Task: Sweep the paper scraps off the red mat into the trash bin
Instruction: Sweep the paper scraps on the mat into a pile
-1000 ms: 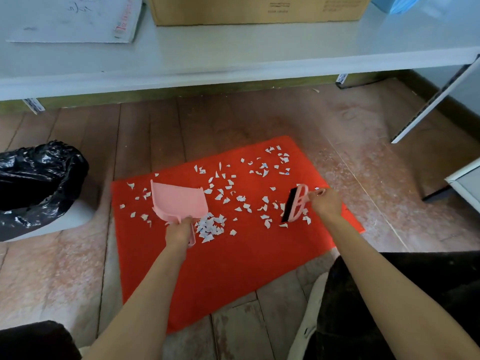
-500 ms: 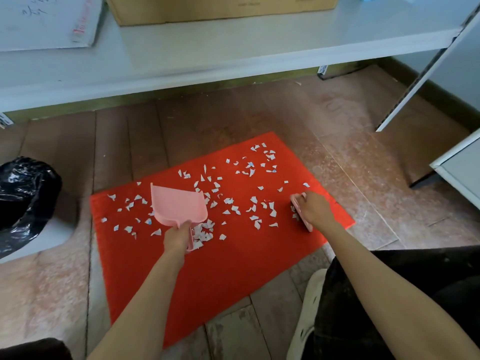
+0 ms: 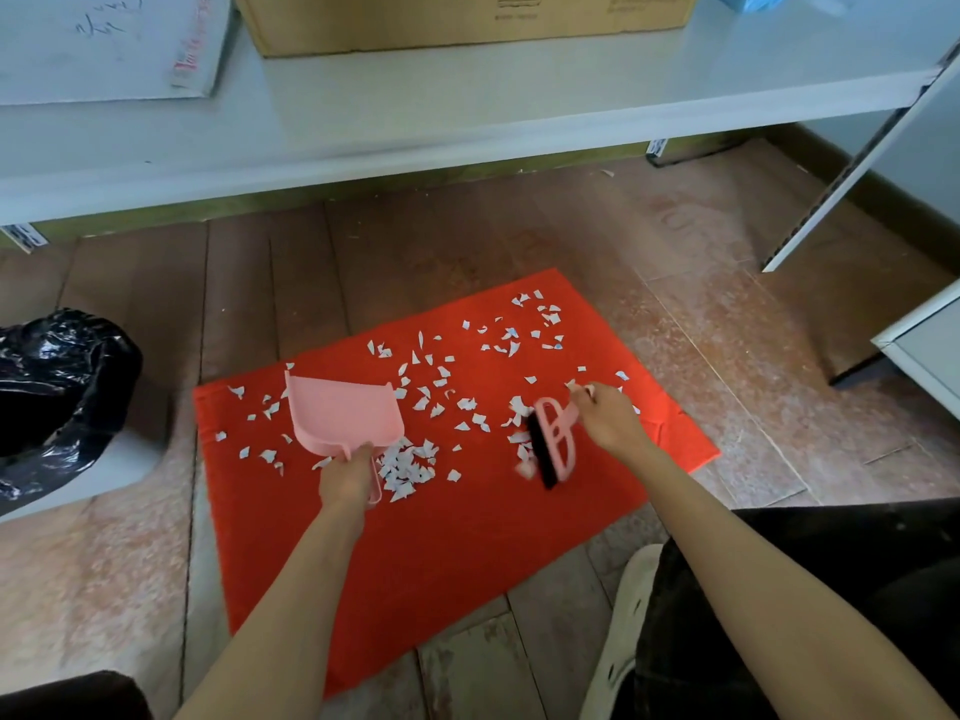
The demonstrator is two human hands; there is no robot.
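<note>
Head view. The left hand has its fingers wrapped around the handle of a pink dustpan, whose pan is tilted with its mouth away from the fingers. The right hand has its fingers curled around the pink handle of a black-bristled hand brush. Half a second ago the brush lay hidden under that hand at the mat's right edge; it is now swung out to the left of the fingers, blurred, with scraps scattering at its bristles, so a stroke toward the dustpan appears under way. Paper scraps are heaped just right of the left fingers; others stay scattered beyond both hands across the red mat. The black-lined trash bin stands well left of the left fingers. Nothing looks collected yet. Writing on the cardboard box and white board is illegible.
</note>
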